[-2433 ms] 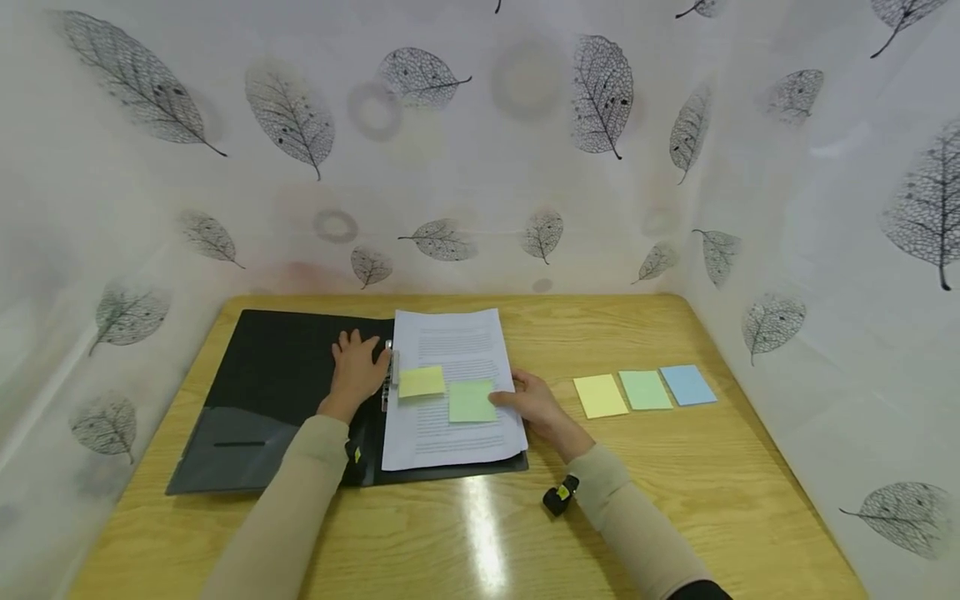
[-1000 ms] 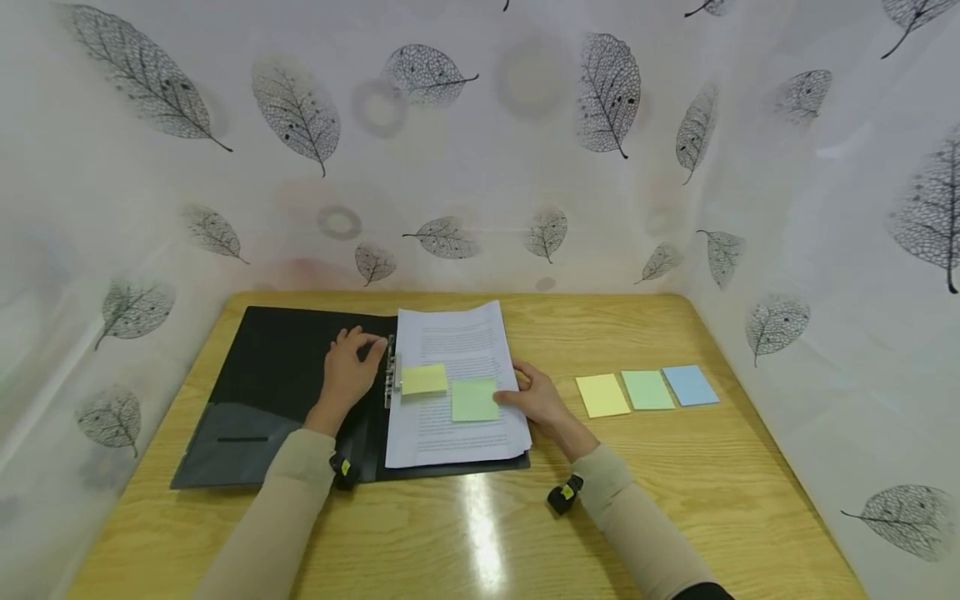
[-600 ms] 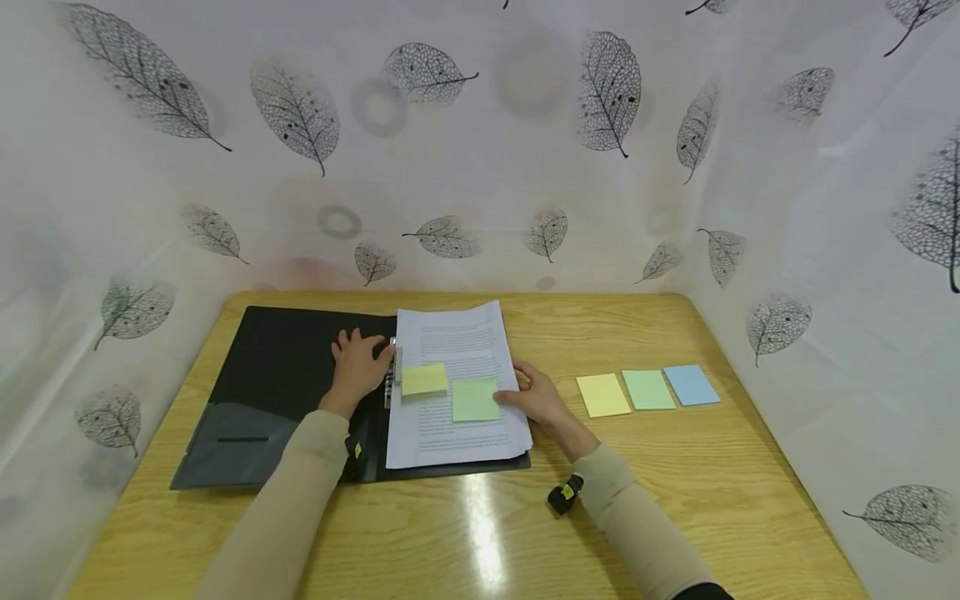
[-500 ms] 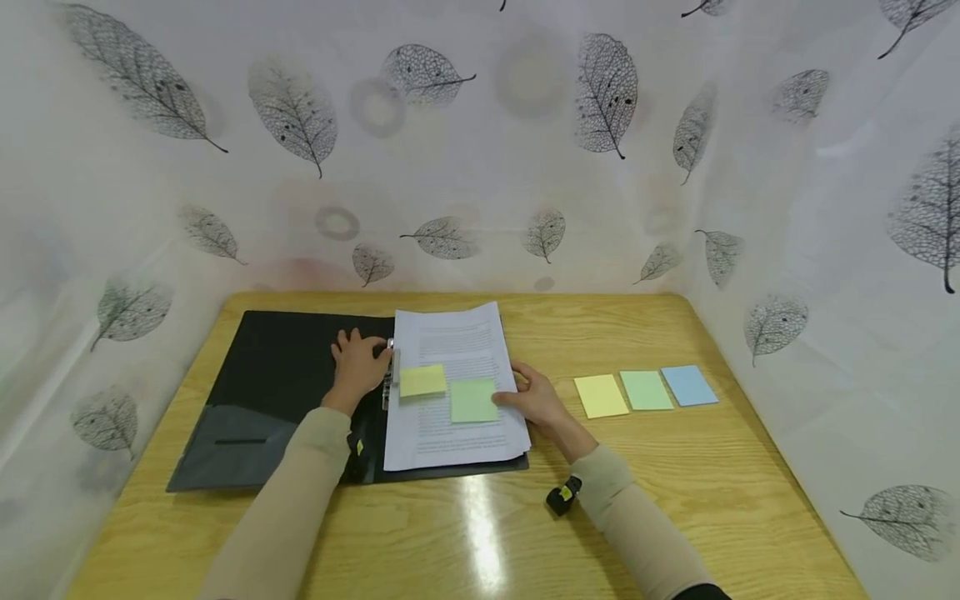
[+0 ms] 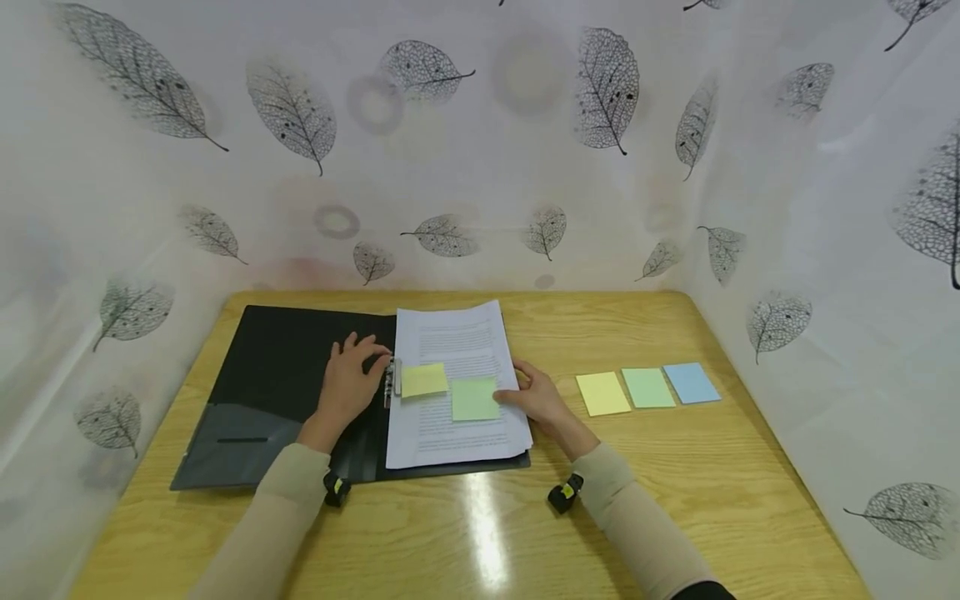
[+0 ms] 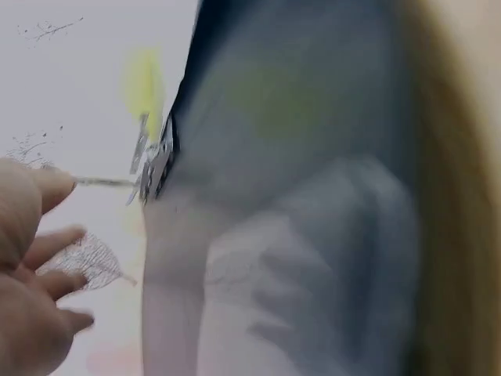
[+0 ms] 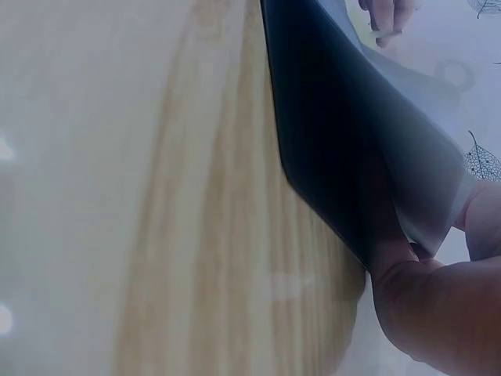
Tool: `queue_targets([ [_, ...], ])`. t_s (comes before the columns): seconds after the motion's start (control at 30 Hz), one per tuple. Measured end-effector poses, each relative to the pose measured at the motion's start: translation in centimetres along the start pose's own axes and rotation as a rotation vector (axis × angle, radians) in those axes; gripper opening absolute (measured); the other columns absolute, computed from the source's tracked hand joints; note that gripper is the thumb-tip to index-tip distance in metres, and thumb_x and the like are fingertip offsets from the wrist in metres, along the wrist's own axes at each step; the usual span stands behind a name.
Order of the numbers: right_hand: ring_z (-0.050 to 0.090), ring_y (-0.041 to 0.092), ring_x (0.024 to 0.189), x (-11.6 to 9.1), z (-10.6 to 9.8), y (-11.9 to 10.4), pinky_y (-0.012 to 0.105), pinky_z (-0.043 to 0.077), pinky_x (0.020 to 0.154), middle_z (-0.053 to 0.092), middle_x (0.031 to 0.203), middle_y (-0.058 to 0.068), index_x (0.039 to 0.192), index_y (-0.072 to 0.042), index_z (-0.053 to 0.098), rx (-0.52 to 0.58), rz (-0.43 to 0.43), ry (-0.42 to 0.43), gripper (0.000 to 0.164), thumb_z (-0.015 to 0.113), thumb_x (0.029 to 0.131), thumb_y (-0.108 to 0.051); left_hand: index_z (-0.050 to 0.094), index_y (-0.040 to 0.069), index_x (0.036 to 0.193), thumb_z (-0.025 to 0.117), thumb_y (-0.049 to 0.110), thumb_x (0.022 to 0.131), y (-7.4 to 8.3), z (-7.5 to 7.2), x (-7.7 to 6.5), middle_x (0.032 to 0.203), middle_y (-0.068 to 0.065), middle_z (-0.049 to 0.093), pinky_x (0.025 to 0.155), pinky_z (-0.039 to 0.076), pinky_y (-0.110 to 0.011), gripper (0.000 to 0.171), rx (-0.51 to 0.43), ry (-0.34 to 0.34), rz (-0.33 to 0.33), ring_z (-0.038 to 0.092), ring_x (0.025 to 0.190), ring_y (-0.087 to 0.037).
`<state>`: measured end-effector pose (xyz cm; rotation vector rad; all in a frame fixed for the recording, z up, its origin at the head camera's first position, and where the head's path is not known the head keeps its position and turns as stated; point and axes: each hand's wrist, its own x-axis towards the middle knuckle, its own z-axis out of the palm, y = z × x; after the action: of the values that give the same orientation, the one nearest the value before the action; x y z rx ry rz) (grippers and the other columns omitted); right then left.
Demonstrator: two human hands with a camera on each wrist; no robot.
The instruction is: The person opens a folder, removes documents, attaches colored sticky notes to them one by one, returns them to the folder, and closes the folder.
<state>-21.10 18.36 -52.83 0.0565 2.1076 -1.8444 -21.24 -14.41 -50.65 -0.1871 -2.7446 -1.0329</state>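
A black binder [image 5: 292, 358] lies spread on the table, with a stack of printed sheets [image 5: 450, 333] on its right half. My left hand [image 5: 347, 383] is at the metal clip [image 6: 156, 160] along the spine. In the left wrist view its thumb and a finger pinch the clip's thin lever [image 6: 109, 182], the other fingers spread apart. My right hand [image 5: 542, 404] grips the right edge of the stack, thumb on top beside a green sticky note [image 5: 475, 400], other fingers partly hidden beneath. A yellow sticky note [image 5: 423, 380] sits near the clip.
Right of the binder lie three sticky pads: yellow [image 5: 603, 394], green [image 5: 648, 388] and blue [image 5: 692, 383]. A grey pocket [image 5: 240, 442] covers the lower left cover. Behind the wooden table [image 5: 585, 325] hangs a leaf-patterned curtain [image 5: 480, 150].
Over the past second my left hand opened toward the clip's upper end, then its wrist drew back left and its thumb and finger came together. My right hand has kept its place on the sheets.
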Motion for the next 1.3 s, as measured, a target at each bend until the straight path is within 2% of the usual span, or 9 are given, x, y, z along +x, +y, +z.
queue_targets([
  [0.2, 0.076, 0.023, 0.089, -0.1, 0.0, -0.1, 0.033, 0.062, 0.071, 0.072, 0.125, 0.029, 0.16, -0.009, 0.044, 0.028, 0.016, 0.007, 0.076, 0.075, 0.091, 0.004, 0.078, 0.005, 0.123, 0.077, 0.014, 0.097, -0.2, -1.0, -1.7, 0.144, -0.021, 0.065, 0.124, 0.027, -0.068, 0.027, 0.222, -0.064, 0.156, 0.046, 0.148, -0.048],
  [0.33, 0.076, 0.023, 0.089, -0.1, 0.0, 0.0, 0.033, 0.063, 0.071, 0.073, 0.125, 0.029, 0.16, -0.008, 0.043, 0.023, 0.017, 0.009, 0.076, 0.074, 0.092, 0.003, 0.079, 0.008, 0.121, 0.079, 0.022, 0.096, -0.4, -1.3, -2.3, 0.143, -0.023, 0.066, 0.122, 0.03, -0.07, 0.029, 0.281, -0.102, 0.206, 0.048, 0.146, -0.049],
  [0.5, 0.077, 0.023, 0.087, 0.0, 0.0, 0.1, 0.034, 0.063, 0.07, 0.073, 0.123, 0.029, 0.16, -0.008, 0.044, 0.015, 0.016, 0.013, 0.076, 0.074, 0.092, 0.004, 0.077, 0.006, 0.124, 0.073, 0.031, 0.101, -0.6, -1.3, -2.7, 0.145, -0.024, 0.064, 0.124, 0.026, -0.07, 0.034, 0.22, -0.124, 0.169, 0.045, 0.148, -0.048],
  [0.7, 0.076, 0.023, 0.085, -0.1, -0.1, 0.2, 0.033, 0.063, 0.068, 0.073, 0.122, 0.031, 0.16, -0.006, 0.043, -0.001, 0.009, 0.041, 0.076, 0.074, 0.091, 0.005, 0.075, 0.006, 0.129, 0.068, 0.029, 0.105, -0.9, -1.1, -2.6, 0.147, -0.024, 0.062, 0.126, 0.024, -0.068, 0.034, 0.16, -0.114, 0.126, 0.043, 0.15, -0.048],
  [0.87, 0.077, 0.024, 0.087, -0.2, 0.0, 0.1, 0.034, 0.063, 0.068, 0.073, 0.123, 0.03, 0.16, -0.007, 0.043, 0.012, 0.013, 0.036, 0.076, 0.074, 0.091, 0.005, 0.076, 0.005, 0.128, 0.069, 0.027, 0.104, -0.9, -1.2, -2.5, 0.146, -0.025, 0.062, 0.125, 0.024, -0.068, 0.033, 0.159, -0.101, 0.132, 0.043, 0.149, -0.049],
  [1.03, 0.077, 0.024, 0.088, -0.1, 0.0, 0.2, 0.034, 0.063, 0.069, 0.073, 0.123, 0.029, 0.159, -0.007, 0.044, 0.014, 0.003, 0.037, 0.075, 0.074, 0.091, 0.005, 0.078, 0.005, 0.124, 0.073, 0.03, 0.101, -1.0, -1.1, -2.7, 0.147, -0.022, 0.062, 0.126, 0.024, -0.068, 0.034, 0.175, -0.139, 0.124, 0.041, 0.151, -0.048],
  [1.13, 0.077, 0.025, 0.086, -0.1, 0.0, 0.2, 0.034, 0.063, 0.068, 0.073, 0.122, 0.029, 0.159, -0.008, 0.045, 0.017, 0.008, 0.043, 0.075, 0.074, 0.091, 0.005, 0.079, 0.007, 0.124, 0.075, 0.032, 0.098, -1.1, -1.0, -2.8, 0.148, -0.019, 0.063, 0.126, 0.023, -0.067, 0.036, 0.216, -0.178, 0.123, 0.04, 0.152, -0.048],
  [1.3, 0.077, 0.024, 0.086, -0.1, -0.1, 0.2, 0.034, 0.063, 0.069, 0.073, 0.122, 0.028, 0.16, -0.009, 0.044, 0.003, 0.015, 0.042, 0.076, 0.075, 0.091, 0.004, 0.078, 0.012, 0.127, 0.069, 0.042, 0.1, -1.0, -0.5, -3.1, 0.145, -0.015, 0.066, 0.126, 0.025, -0.067, 0.042, 0.413, -0.26, 0.183, 0.042, 0.151, -0.046],
])
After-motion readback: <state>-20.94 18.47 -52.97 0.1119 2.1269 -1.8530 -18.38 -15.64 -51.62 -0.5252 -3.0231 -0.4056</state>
